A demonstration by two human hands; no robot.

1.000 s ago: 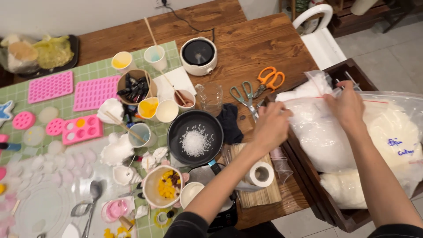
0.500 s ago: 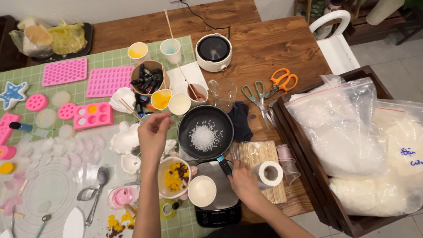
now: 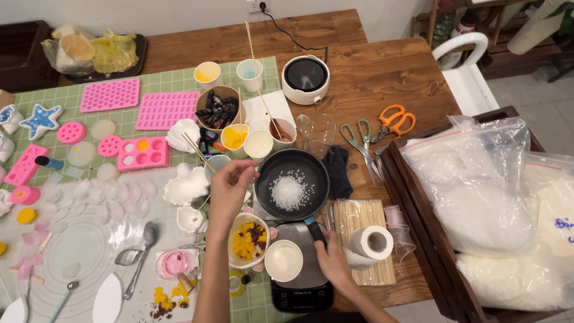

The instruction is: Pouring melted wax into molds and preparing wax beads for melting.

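Note:
A black pan with a small heap of white granules stands on the wooden table. My right hand is closed around the pan's dark handle, beside a kitchen scale that carries a white cup. My left hand hovers at the pan's left rim with fingers loosely curled; nothing shows in it. Just below it sits a bowl of yellow and dark wax pieces.
Pink silicone moulds, white shell dishes, cups and a pot of small bottles crowd the green mat. A small electric pot, scissors, skewers, a tape roll. Large bags of white flakes fill the crate at right.
One second ago both hands were at the bags on the right. They came back to the pan; the left hand moved up to the pan's left rim, the right took the handle.

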